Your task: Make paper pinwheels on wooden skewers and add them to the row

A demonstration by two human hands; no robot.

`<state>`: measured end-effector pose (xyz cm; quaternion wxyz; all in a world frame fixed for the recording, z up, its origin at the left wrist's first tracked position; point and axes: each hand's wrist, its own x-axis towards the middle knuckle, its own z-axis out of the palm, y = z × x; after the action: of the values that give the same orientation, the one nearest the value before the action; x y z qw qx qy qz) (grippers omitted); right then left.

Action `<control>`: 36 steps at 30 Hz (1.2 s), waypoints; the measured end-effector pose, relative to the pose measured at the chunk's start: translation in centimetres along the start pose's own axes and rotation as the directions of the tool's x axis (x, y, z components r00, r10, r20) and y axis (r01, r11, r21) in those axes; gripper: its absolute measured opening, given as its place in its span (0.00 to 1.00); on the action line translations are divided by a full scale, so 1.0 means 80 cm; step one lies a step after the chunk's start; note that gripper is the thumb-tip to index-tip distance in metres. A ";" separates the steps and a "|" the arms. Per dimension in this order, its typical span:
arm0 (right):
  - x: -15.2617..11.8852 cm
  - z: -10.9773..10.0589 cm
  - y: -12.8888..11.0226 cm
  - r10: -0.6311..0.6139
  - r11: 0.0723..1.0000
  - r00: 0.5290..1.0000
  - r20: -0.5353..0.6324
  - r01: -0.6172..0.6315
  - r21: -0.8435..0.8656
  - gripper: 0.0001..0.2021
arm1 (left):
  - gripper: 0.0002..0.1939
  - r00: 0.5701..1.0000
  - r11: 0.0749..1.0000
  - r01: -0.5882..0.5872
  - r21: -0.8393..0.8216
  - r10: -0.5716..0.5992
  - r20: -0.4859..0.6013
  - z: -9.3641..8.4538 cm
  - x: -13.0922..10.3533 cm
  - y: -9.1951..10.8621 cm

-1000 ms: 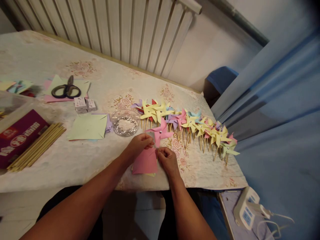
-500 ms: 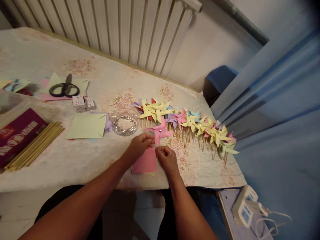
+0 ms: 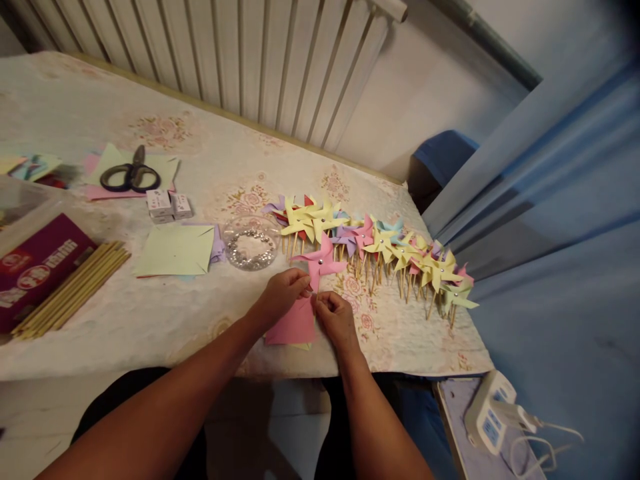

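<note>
A pink paper pinwheel [image 3: 327,265] with a silvery pin at its centre stands over the near part of the table. My right hand [image 3: 337,320] pinches its thin stick below the blades. Fingers of my left hand [image 3: 285,292] are closed at the pinwheel's lower blade, from the left; the exact contact is partly hidden. Under and between the hands lies a pink paper square [image 3: 291,325] on top of other sheets. Just beyond my left hand, a round clear dish [image 3: 251,243] holds small metal pins.
Several finished pinwheels [image 3: 383,245] lie in a row at right. Leftward are a green paper stack [image 3: 175,252], small white boxes [image 3: 169,205], scissors [image 3: 132,175] on paper, wooden sticks [image 3: 75,290] and a purple box [image 3: 43,270]. A power strip [image 3: 493,413] sits beside the table.
My left hand has shifted slightly right and down, closer to the pinwheel's stick. The right hand and the pink pinwheel have hardly moved.
</note>
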<state>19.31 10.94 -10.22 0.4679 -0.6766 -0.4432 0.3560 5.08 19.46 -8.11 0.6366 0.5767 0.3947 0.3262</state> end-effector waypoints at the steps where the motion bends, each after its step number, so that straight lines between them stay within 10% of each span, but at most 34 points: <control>1: 0.000 0.000 0.000 -0.001 1.000 1.000 0.001 0.001 -0.003 0.09 | 0.14 1.000 1.000 0.005 -0.016 -0.005 0.000 0.001 0.001 0.001; 24: -0.001 0.002 0.002 0.000 1.000 1.000 -0.007 0.000 -0.005 0.11 | 0.13 0.999 0.996 0.048 -0.077 -0.048 0.002 0.009 0.001 0.010; 36: 0.000 0.003 0.001 0.025 0.999 0.999 -0.026 -0.024 0.029 0.12 | 0.12 0.960 0.997 0.016 -0.076 -0.037 -0.279 0.004 0.003 0.008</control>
<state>19.13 11.01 -10.39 0.4791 -0.6798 -0.4235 0.3591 5.50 19.59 -7.53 0.5994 0.4958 0.4762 0.4101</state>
